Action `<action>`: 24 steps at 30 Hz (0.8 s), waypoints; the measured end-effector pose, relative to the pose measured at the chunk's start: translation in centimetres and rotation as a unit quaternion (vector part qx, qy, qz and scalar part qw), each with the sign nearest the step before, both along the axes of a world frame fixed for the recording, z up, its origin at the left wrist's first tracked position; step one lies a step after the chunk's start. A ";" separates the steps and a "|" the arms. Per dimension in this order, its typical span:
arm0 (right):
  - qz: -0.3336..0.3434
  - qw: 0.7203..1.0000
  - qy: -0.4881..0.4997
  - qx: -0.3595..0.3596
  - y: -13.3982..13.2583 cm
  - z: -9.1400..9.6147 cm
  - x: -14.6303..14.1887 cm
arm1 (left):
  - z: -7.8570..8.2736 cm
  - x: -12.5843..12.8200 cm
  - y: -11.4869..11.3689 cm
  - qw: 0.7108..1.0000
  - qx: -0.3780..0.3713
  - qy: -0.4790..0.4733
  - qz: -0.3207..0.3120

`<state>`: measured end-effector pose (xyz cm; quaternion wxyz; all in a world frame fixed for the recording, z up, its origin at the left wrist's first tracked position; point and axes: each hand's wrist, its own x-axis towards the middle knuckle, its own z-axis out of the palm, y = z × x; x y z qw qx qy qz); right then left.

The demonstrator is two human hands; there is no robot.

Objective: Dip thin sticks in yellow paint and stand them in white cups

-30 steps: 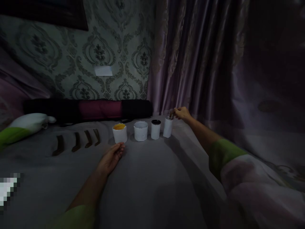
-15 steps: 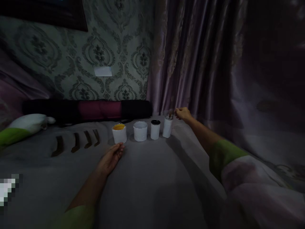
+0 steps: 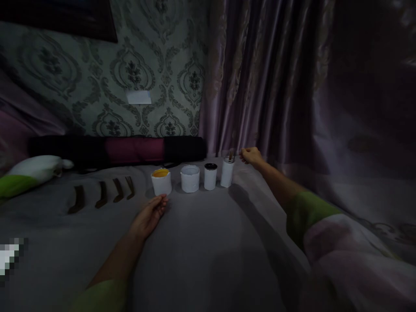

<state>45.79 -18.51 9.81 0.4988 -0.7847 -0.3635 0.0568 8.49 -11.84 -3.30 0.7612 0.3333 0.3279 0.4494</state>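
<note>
See right hand [image 3: 251, 155] curled in, just beside tall white container [image 3: 227, 174] with brown sticks [image 3: 231, 154] inside; cannot tell whether gripping anything. See left hand [image 3: 151, 216] half-open, near yellow-filled pot [image 3: 161, 184] on grey cloth [image 3: 201, 234]. Best to work gently, clearing container's rim without jostling sticks.

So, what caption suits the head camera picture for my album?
Left hand near the white pot with yellow inside; right hand near the slim white pot holding brown sticks.
</note>
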 end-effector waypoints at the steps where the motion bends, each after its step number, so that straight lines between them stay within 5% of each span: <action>1: 0.000 1.000 0.001 0.002 0.0 0.0 0.1 | -0.1 0.0 0.1 1.000 0.001 0.000 -0.001; 13: -0.026 0.992 0.005 0.122 -1.0 0.4 -0.9 | -0.2 0.0 0.0 1.000 0.003 -0.009 -0.001; 24: 0.027 0.964 0.149 0.220 -2.9 -0.5 -6.5 | 0.2 0.0 -0.1 1.000 0.003 -0.025 -0.005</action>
